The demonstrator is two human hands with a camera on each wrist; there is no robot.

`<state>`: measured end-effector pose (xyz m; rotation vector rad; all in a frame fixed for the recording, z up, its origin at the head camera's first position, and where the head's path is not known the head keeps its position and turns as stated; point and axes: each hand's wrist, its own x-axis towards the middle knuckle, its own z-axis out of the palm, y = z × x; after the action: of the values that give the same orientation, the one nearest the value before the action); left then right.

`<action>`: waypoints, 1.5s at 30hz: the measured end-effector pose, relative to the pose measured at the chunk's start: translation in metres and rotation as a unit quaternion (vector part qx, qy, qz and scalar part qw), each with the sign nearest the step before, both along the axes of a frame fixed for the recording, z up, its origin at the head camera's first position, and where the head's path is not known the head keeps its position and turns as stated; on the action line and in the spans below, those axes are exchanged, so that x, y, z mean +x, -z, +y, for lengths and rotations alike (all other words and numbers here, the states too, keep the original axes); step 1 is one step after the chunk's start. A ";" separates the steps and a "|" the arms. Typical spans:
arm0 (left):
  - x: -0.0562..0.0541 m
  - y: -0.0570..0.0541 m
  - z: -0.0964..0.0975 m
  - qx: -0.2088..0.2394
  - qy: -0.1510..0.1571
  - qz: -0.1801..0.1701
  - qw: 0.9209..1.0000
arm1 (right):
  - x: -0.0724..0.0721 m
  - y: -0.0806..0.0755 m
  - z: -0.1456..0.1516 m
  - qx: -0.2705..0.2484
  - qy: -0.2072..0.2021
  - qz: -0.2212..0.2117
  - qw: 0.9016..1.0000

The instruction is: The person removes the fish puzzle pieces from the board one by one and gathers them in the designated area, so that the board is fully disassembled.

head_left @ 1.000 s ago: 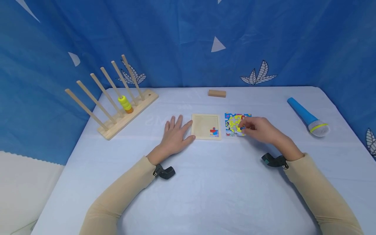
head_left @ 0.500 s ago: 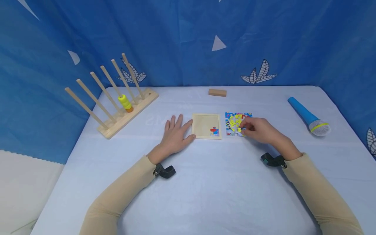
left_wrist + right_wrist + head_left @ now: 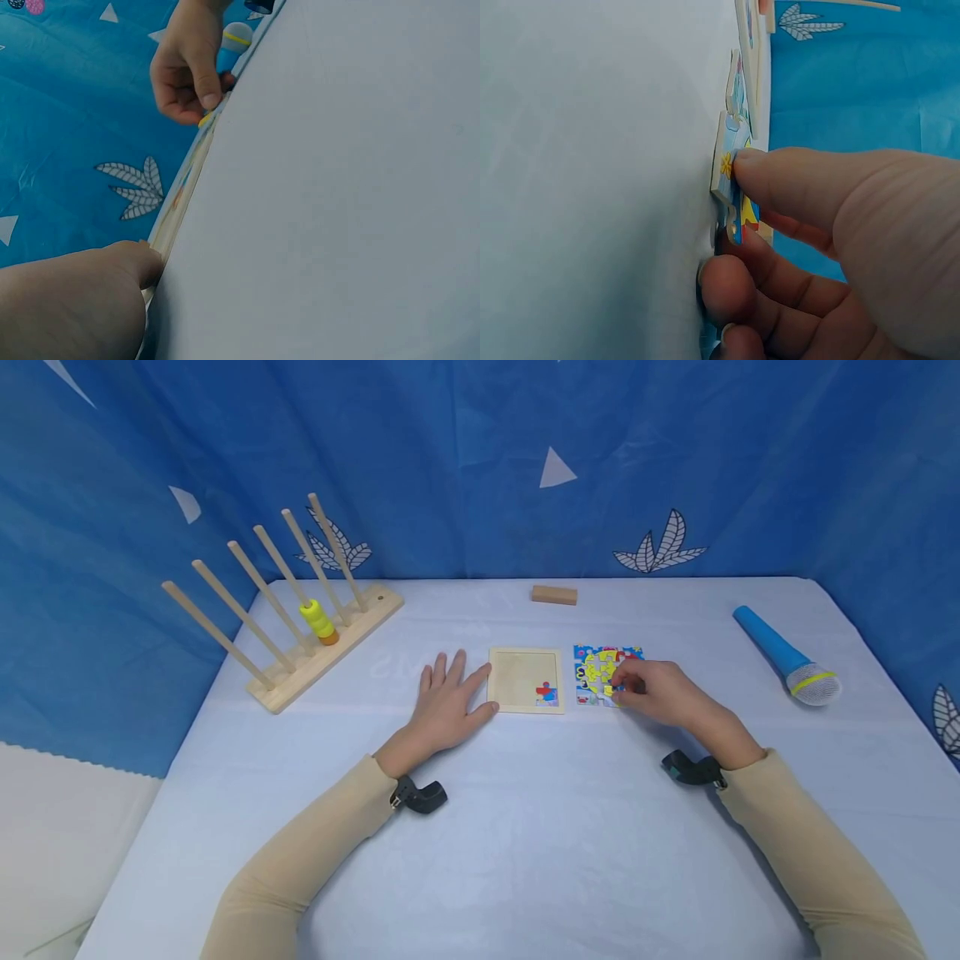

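My left hand point(image 3: 450, 706) lies flat with its fingers spread. Its thumb and index fingertip are at the left edge of a shallow wooden puzzle tray point(image 3: 517, 678). One red and blue puzzle piece point(image 3: 547, 696) sits in the tray's lower right corner. Just right of the tray lies a square of joined puzzle pieces point(image 3: 591, 672) with a yellow figure on blue. My right hand point(image 3: 660, 693) covers its lower right part. In the right wrist view, thumb and fingers pinch a puzzle piece point(image 3: 726, 161) with a yellow flower; the fingers hide part of it.
A wooden peg stand point(image 3: 337, 652) with yellow and orange beads point(image 3: 318, 621) on one peg stands at the left. A small wooden block point(image 3: 554, 595) lies at the back. On the right is a blue toy microphone point(image 3: 783, 656). A blue curtain point(image 3: 480, 468) hangs behind the table.
My right fingers have shifted slightly at the puzzle's lower right, where dark blue showed at the fingertips a second ago and yellow shows now. My left hand stays put.
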<state>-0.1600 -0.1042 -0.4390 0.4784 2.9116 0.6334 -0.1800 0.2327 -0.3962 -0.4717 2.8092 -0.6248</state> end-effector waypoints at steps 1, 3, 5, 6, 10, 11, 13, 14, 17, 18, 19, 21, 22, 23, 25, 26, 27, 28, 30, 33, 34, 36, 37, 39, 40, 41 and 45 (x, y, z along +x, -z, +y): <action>0.000 0.000 0.000 0.000 0.000 0.000 1.000 | 0.000 0.000 0.000 0.000 0.000 0.001 1.000; 0.000 0.000 0.000 -0.001 0.000 -0.001 1.000 | 0.000 0.001 0.000 0.002 0.003 0.000 1.000; 0.000 0.000 0.000 -0.001 0.000 -0.001 1.000 | -0.001 0.001 -0.001 0.002 0.005 -0.002 1.000; 0.000 0.000 -0.001 0.000 0.000 -0.001 1.000 | -0.001 0.001 -0.001 0.002 0.007 -0.003 1.000; 0.000 -0.001 0.000 0.003 0.000 0.000 1.000 | -0.001 0.001 -0.002 0.004 0.012 -0.004 1.000; 0.000 -0.001 0.000 0.003 0.000 0.000 1.000 | 0.000 0.001 -0.002 0.003 0.013 -0.004 1.000; 0.000 -0.001 0.000 0.002 0.000 -0.001 1.000 | 0.000 0.000 -0.002 0.002 0.012 -0.004 1.000; 0.000 -0.001 0.000 0.001 0.000 -0.001 1.000 | 0.000 0.000 -0.002 0.001 0.011 -0.004 1.000; 0.000 -0.001 0.000 0.001 -0.001 -0.003 1.000 | 0.000 0.000 -0.001 0.002 0.011 -0.004 1.000; 0.001 -0.001 0.000 0.001 -0.001 -0.003 1.000 | 0.000 -0.001 -0.001 0.002 0.011 -0.004 1.000; 0.001 -0.001 0.000 0.002 -0.001 -0.003 1.000 | 0.000 -0.001 -0.001 0.002 0.011 -0.004 1.000; 0.001 -0.002 0.000 0.003 -0.001 -0.003 1.000 | 0.000 -0.001 -0.001 0.002 0.012 -0.005 1.000; 0.001 -0.002 0.000 0.003 -0.001 -0.003 1.000 | 0.000 -0.001 -0.001 0.002 0.012 -0.005 1.000; 0.001 -0.002 0.000 0.003 -0.001 -0.004 1.000 | -0.001 0.000 -0.001 0.002 0.013 -0.006 1.000; 0.001 -0.002 0.000 0.003 -0.001 -0.004 1.000 | -0.001 0.000 0.000 0.002 0.014 -0.007 1.000; 0.001 -0.002 0.000 0.003 0.000 -0.004 1.000 | -0.001 0.001 0.000 0.002 0.015 -0.007 1.000; 0.000 -0.002 0.000 0.003 0.000 -0.003 1.000 | -0.002 0.001 0.000 0.003 0.015 -0.007 1.000; 0.000 -0.002 0.000 0.003 0.000 -0.003 1.000 | -0.002 0.001 0.000 0.002 0.015 -0.007 1.000; 0.001 -0.002 0.000 0.003 0.001 -0.002 1.000 | -0.002 0.002 0.000 0.002 0.014 -0.006 1.000; 0.001 -0.002 0.000 0.001 0.001 -0.001 1.000 | -0.004 0.003 0.001 0.001 0.011 -0.004 1.000; 0.001 -0.003 0.000 0.001 0.001 -0.001 1.000 | -0.004 0.002 0.001 0.001 0.010 -0.003 1.000; 0.001 -0.003 0.000 0.002 0.001 -0.001 1.000 | -0.003 0.002 0.001 0.000 0.009 -0.002 1.000; 0.001 -0.003 0.000 0.002 0.001 -0.001 1.000 | -0.003 0.002 0.001 0.000 0.009 -0.003 1.000; 0.001 -0.003 0.000 0.001 0.001 -0.002 1.000 | -0.003 0.002 0.002 0.001 0.007 -0.002 1.000; 0.001 -0.003 0.000 0.001 0.000 -0.002 1.000 | -0.003 0.002 0.002 0.001 0.007 -0.002 1.000; 0.000 -0.002 0.000 0.000 0.000 -0.002 1.000 | -0.003 0.002 0.002 0.002 0.006 -0.003 1.000; 0.000 -0.001 0.000 -0.002 -0.002 -0.003 1.000 | -0.004 0.000 0.003 -0.001 -0.002 0.000 1.000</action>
<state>-0.1600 -0.1045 -0.4377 0.4703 2.9073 0.6288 -0.1839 0.2362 -0.3958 -0.4775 2.8063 -0.6274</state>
